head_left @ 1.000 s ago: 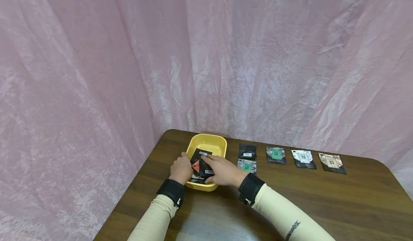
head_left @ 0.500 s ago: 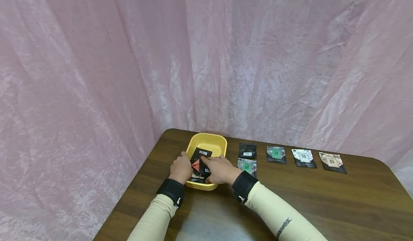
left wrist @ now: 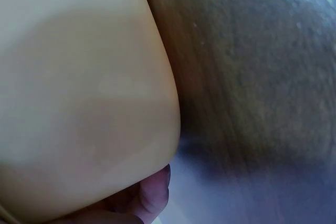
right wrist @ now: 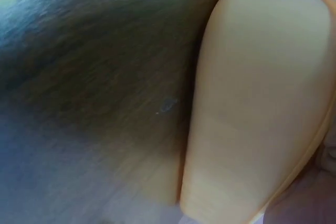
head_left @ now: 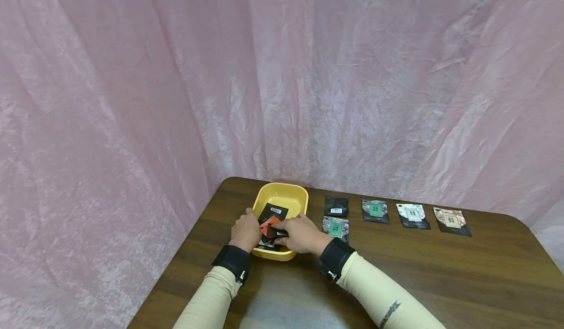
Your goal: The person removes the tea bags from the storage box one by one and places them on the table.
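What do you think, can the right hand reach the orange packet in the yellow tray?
Probably yes: the right hand is over the yellow tray, fingertips at the orange packet, with nothing visible blocking.

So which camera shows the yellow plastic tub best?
The head view: it shows most of the yellow plastic tub from above, including the packets inside. The left and right wrist views each show only a close-up of its outer wall.

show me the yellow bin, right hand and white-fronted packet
Yellow bin [head_left: 283, 190]: head view, on its far inner wall.
Right hand [head_left: 302, 234]: head view, on the back of the hand.
White-fronted packet [head_left: 412, 215]: head view, on its front label.
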Demonstrator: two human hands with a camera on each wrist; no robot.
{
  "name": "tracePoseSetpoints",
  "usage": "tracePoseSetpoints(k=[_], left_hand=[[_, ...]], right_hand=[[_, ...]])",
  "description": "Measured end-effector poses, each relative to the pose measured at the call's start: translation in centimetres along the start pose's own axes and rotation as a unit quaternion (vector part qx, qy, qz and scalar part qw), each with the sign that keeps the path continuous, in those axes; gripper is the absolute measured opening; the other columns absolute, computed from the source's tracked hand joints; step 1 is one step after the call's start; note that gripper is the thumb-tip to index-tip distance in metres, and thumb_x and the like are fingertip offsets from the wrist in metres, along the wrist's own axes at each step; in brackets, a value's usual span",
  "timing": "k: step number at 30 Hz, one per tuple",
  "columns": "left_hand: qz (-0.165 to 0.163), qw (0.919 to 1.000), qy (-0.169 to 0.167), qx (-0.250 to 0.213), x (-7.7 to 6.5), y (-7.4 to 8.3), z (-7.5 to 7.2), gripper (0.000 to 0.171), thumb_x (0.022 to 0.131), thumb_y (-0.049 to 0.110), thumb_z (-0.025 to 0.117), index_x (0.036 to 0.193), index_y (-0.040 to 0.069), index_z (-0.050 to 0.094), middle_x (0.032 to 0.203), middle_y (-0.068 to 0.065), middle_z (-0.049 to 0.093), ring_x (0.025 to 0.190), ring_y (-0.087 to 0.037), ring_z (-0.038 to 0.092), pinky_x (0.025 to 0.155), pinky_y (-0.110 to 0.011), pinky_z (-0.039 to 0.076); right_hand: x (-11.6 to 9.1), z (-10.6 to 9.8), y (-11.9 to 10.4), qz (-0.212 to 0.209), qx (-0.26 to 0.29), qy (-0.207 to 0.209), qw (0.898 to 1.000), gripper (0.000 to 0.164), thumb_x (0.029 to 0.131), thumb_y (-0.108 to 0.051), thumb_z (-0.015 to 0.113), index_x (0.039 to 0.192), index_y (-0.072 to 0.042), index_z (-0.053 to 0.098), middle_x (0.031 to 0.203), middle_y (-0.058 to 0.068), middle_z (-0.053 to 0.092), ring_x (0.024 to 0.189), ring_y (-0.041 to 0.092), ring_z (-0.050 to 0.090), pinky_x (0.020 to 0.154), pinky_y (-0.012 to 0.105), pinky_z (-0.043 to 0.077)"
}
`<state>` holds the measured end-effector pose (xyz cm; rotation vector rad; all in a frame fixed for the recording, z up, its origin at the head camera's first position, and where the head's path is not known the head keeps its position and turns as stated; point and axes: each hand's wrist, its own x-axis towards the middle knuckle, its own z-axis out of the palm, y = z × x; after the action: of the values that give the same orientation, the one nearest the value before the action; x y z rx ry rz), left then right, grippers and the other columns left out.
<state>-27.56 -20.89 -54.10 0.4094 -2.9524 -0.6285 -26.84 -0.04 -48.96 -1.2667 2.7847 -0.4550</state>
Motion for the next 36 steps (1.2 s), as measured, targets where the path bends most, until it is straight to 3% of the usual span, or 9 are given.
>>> tracePoseSetpoints(k=[8,15,21,29,33,36], left_hand=[[0.003,0.9999,0.001,0.012,-0.6,0.3,-0.7,0.035,0.087,0.01,0.077,0.112,0.0,0.054,0.1,-0.026,0.072,0.087,-0.042,0.075,0.073,-0.059,0.058],[-0.001,0.9999,-0.012,-0.01,-2.6,2.2,-3.4,0.032,0.089,0.004,0.073,0.113,-0.004,0.054,0.102,-0.029,0.073,0.093,-0.047,0.075,0.078,-0.061,0.059],[0.012,0.9998,0.005,0.013,-0.8,0.4,-0.9,0.034,0.089,0.01,0.074,0.115,0.0,0.054,0.102,-0.028,0.072,0.088,-0.041,0.076,0.074,-0.06,0.059],[-0.01,0.9998,-0.018,-0.005,-2.8,2.4,-3.4,0.03,0.093,0.004,0.07,0.117,-0.004,0.054,0.106,-0.03,0.073,0.097,-0.047,0.075,0.082,-0.061,0.06],[-0.003,1.0,-0.004,-0.003,-2.2,1.9,-2.7,0.029,0.091,0.005,0.071,0.114,-0.003,0.055,0.103,-0.028,0.073,0.092,-0.045,0.075,0.078,-0.061,0.059],[-0.006,1.0,0.001,0.005,-1.2,0.9,-1.3,0.033,0.089,0.007,0.073,0.115,-0.001,0.054,0.102,-0.026,0.073,0.089,-0.043,0.075,0.075,-0.06,0.059]], right_hand=[[-0.2,-0.1,0.4,-0.017,0.015,0.025,0.999,0.035,0.102,-0.027,0.071,0.136,-0.031,0.073,0.111,-0.011,0.081,0.085,0.005,0.065,0.087,0.034,0.048],[-0.2,0.0,0.3,-0.011,0.029,0.041,0.999,0.04,0.097,-0.013,0.07,0.134,-0.028,0.075,0.11,-0.009,0.082,0.082,0.003,0.062,0.085,0.031,0.044],[-0.5,0.2,0.2,-0.011,0.038,0.056,0.998,0.036,0.098,-0.011,0.069,0.131,-0.024,0.078,0.103,-0.008,0.083,0.079,0.005,0.064,0.084,0.03,0.045],[-0.6,0.4,0.1,-0.015,0.042,0.072,0.996,0.033,0.1,-0.011,0.068,0.13,-0.021,0.078,0.106,-0.005,0.083,0.08,0.006,0.067,0.084,0.031,0.046],[-0.6,0.3,0.1,-0.014,0.036,0.072,0.997,0.034,0.1,-0.011,0.067,0.13,-0.022,0.078,0.106,-0.005,0.083,0.078,0.005,0.065,0.084,0.031,0.046],[-0.6,0.4,0.1,-0.016,0.042,0.069,0.997,0.037,0.099,-0.008,0.067,0.133,-0.021,0.076,0.101,-0.004,0.082,0.077,0.005,0.063,0.08,0.028,0.047]])
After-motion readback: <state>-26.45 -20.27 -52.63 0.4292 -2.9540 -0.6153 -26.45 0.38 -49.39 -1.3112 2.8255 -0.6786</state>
